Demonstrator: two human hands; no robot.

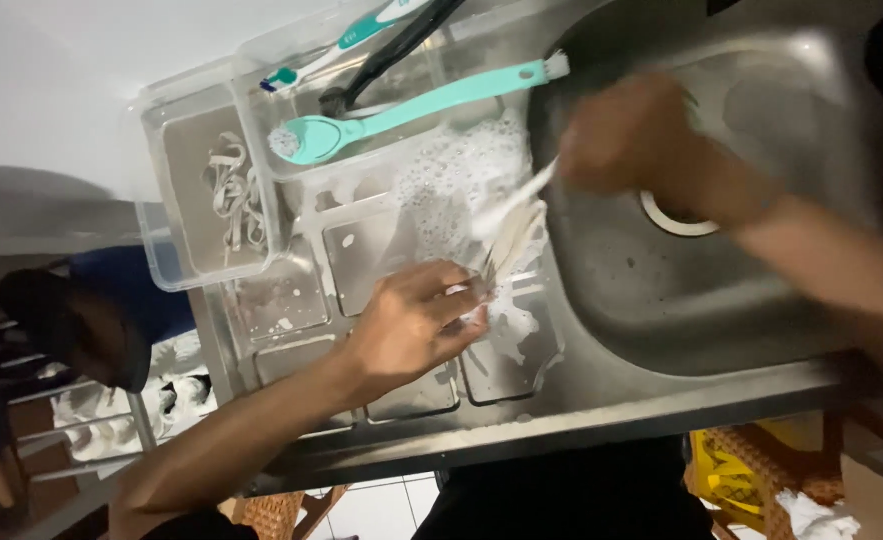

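Observation:
My left hand rests on the soapy steel drainboard and pinches the end of a pale, flat soapy item. My right hand, blurred by motion, hovers at the sink's left rim and grips a thin white tool whose end touches that pale item. White foam covers the drainboard between both hands. The steel sink basin with its round drain lies under my right forearm.
A clear plastic tub at the upper left holds pale strips, a teal spoon, a teal-white toothbrush and a black tool. Dark clothes and white cloths lie at the left. A yellow woven basket sits below the counter.

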